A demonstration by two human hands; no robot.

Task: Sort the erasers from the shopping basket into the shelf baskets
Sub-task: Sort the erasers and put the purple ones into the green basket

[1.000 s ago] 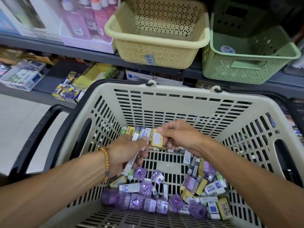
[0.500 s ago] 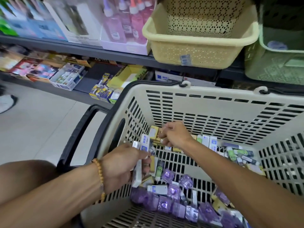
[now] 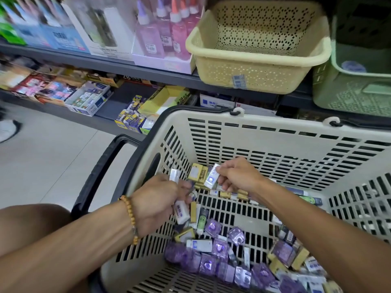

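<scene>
Now the right hand (image 3: 237, 178) is pinching a white eraser (image 3: 212, 176) w/ thumb and fingers (image 3: 223, 169) clamped on it, above the far end of the shopping basket (image 3: 275, 132). The left hand (image 3: 157, 203) is gripping several white erasers (image 3: 181, 212), fingers curled round them. Better to collect one kind only, approx. a handful, then lift to the cream shelf basket (image 3: 257, 55), not mixing w/ the purple erasers (image 3: 211, 263).

A stationery shop: stocked shelves (image 3: 148, 75) of glue bottles (image 3: 163, 32), boxed goods (image 3: 88, 100), a shopping basket (image 3: 275, 132).
</scene>
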